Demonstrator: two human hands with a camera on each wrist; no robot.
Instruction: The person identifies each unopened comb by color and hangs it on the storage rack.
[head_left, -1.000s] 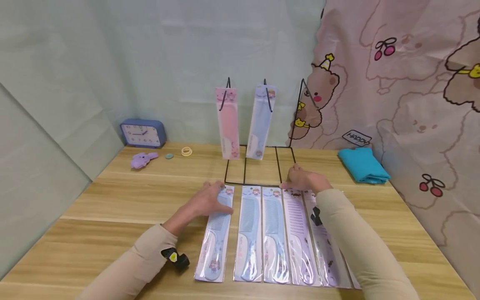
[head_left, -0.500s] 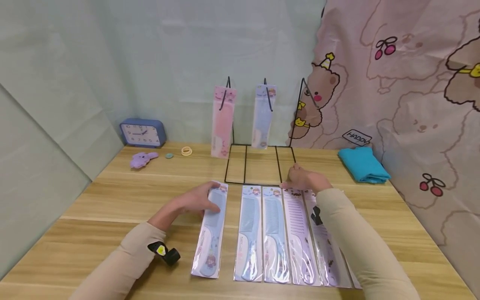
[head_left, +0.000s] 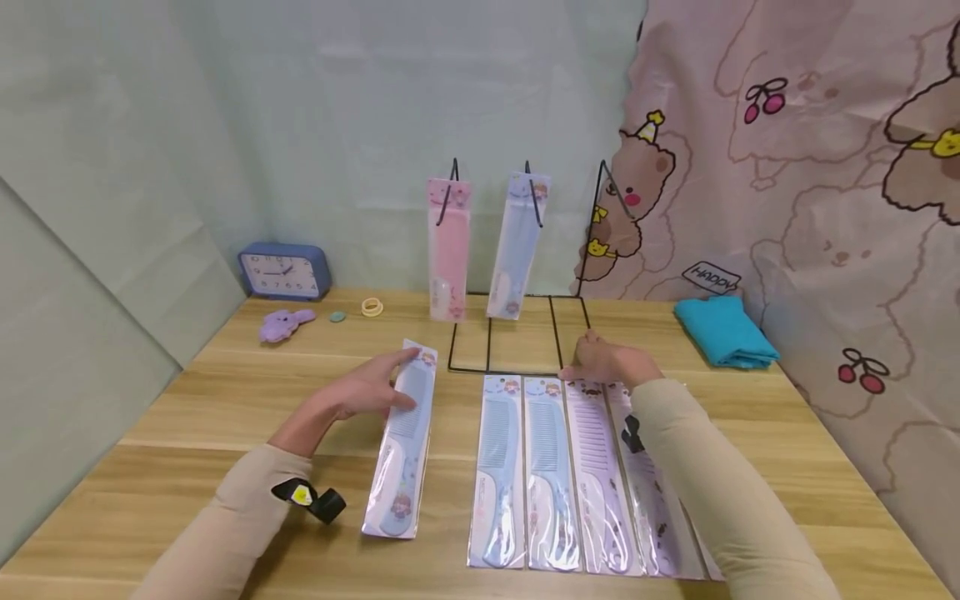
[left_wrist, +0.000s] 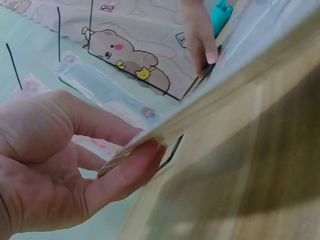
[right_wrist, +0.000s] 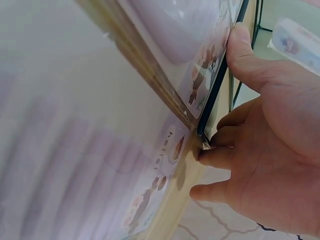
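Left grip pinching packaged blue comb, clear sleeve, cartoon print; right grip pressing wire rack base.

Wire rack at table rear centre, two packs hanging. Row of comb packs before rack. Single comb pack left of row. Clock far left; folded cloth right.
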